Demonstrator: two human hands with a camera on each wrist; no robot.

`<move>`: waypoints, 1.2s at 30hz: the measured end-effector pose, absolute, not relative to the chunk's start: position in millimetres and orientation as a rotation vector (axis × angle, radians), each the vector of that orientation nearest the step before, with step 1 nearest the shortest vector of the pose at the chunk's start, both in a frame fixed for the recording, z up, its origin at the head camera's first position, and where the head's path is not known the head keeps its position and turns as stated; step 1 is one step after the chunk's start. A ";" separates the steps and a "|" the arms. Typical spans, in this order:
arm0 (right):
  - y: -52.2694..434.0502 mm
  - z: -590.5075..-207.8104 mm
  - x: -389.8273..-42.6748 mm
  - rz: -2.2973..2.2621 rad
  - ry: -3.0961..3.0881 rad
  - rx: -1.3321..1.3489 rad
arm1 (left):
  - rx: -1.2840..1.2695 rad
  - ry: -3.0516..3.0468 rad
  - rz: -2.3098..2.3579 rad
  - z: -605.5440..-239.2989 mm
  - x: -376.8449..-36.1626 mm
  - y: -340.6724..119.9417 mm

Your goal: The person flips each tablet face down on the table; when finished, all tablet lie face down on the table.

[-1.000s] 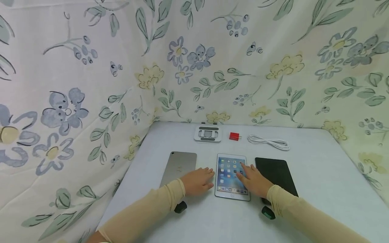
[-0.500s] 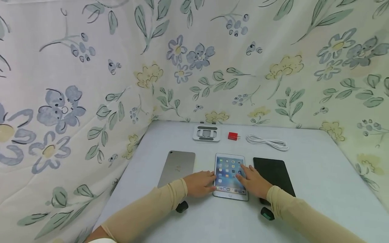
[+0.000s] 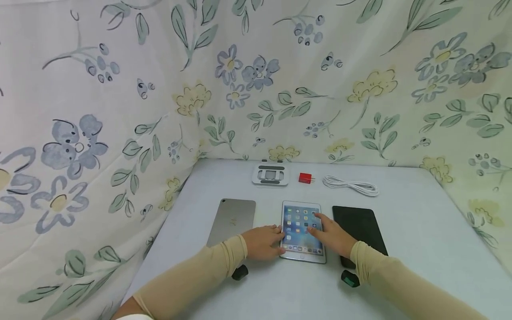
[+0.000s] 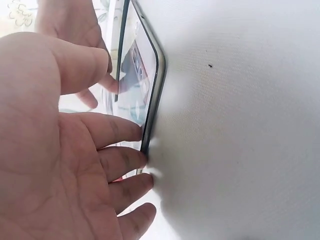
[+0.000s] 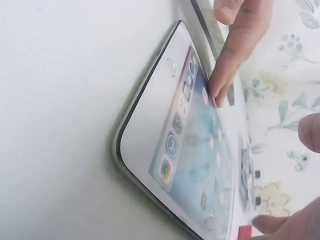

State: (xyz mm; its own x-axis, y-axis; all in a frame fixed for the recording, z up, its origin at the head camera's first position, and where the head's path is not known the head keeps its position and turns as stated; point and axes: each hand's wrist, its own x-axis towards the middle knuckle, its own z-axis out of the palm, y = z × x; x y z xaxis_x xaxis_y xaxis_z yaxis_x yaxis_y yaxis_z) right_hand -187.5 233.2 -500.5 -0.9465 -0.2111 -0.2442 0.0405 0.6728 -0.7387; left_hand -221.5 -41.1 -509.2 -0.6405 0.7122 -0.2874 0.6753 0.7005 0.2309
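A white-framed tablet lies face up on the table with its screen lit and rows of app icons showing. My left hand lies at its left edge. In the left wrist view, the nearly straight fingers of that hand meet the tablet's side. From the right, my right hand reaches over the screen, fingers extended and loosely spread. The right wrist view shows its fingertips raised above the glass, with the tablet flat below.
A grey tablet lies back side up on the left, partly behind my left hand. On the right is a black tablet. Along the back are a white stand, a red charger and a coiled white cable. Floral cloth walls the table.
My left hand has moved right, from beside the tablet to its left edge. My right hand stays over the screen's right side. The head view has shifted slightly.
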 end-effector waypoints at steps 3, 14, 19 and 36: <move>232.1 -496.0 -186.5 -1.204 2.545 -0.126 | 1.081 2.565 0.138 -510.2 -220.3 -42.0; 229.0 -499.6 -190.8 -1.392 2.407 -0.019 | 1.064 2.559 0.152 -505.9 -220.5 -44.0; 228.1 -496.8 -191.6 -1.437 2.365 0.061 | 1.063 2.555 0.175 -507.4 -218.4 -43.9; 227.3 -490.5 -193.1 -1.593 2.316 0.156 | 1.104 2.552 0.189 -512.1 -217.3 -46.0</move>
State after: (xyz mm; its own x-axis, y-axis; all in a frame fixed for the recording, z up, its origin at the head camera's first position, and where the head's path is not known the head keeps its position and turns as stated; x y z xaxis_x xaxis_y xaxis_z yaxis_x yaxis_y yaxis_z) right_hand -193.1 227.3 -490.5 -0.9413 -0.0926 -0.3245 0.2699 0.3707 -0.8887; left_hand -217.3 -46.0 -512.1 -0.6333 0.7266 -0.2663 0.6796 0.6868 0.2578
